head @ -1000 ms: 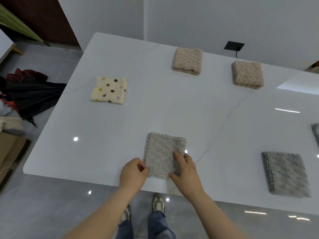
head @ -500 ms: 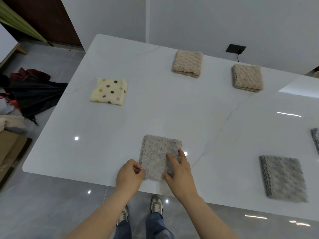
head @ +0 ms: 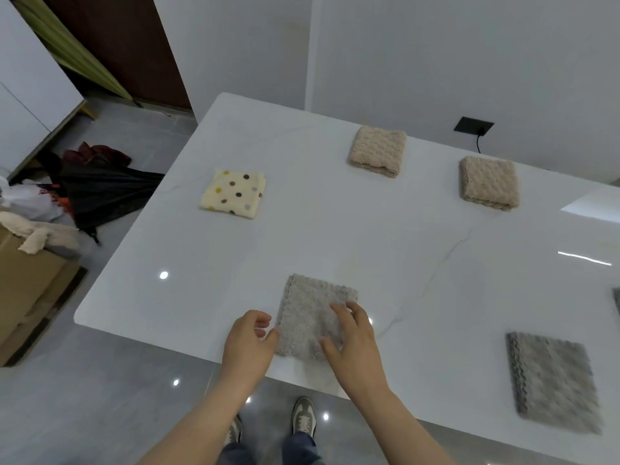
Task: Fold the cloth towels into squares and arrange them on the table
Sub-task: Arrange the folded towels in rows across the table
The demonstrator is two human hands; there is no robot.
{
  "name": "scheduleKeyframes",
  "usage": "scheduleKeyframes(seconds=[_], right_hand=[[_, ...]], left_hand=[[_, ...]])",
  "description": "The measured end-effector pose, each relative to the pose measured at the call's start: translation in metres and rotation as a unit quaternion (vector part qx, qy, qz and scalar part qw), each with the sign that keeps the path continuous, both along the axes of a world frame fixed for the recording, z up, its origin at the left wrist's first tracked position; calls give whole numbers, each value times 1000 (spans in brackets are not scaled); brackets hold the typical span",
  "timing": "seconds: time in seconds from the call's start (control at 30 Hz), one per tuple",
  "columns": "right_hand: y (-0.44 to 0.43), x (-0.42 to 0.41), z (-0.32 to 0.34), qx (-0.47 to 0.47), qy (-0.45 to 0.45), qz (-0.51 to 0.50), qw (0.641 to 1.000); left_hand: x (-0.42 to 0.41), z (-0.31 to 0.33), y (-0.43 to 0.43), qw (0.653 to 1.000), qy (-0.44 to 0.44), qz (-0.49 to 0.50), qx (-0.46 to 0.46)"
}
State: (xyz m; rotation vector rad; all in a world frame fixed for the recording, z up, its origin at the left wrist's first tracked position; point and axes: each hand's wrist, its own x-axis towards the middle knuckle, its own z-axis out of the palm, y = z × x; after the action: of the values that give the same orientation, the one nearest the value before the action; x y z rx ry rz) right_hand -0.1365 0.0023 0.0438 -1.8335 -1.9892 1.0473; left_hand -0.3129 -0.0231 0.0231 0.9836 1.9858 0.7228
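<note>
On the counter [head: 335, 236], by its front edge, a towel [head: 308, 310] is pressed by the spread right grip [head: 355, 344] and touched by the loosely curled left grip [head: 248, 347].

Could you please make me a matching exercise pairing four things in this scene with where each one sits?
Things:
1. polka-dot towel
2. dark grey towel
3. light grey towel
4. cardboard box

Places:
A. on the floor, left of the table
B. under the fingers of the right hand
C. close to the table's left edge
D. by the table's near edge, far to the right

Pairs: 1-C, 2-D, 3-B, 4-A.
</note>
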Motion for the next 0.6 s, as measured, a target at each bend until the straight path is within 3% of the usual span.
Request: scheduleKeyframes(seconds=[0.3, 0.6], right_hand=[[18, -78, 28, 13, 48, -6, 999], [1, -232, 34, 18, 73, -26, 997]], left_hand=[[-60, 31, 3, 998, -20, 36, 55], [-218, 52, 1, 998, 4, -10, 65]])
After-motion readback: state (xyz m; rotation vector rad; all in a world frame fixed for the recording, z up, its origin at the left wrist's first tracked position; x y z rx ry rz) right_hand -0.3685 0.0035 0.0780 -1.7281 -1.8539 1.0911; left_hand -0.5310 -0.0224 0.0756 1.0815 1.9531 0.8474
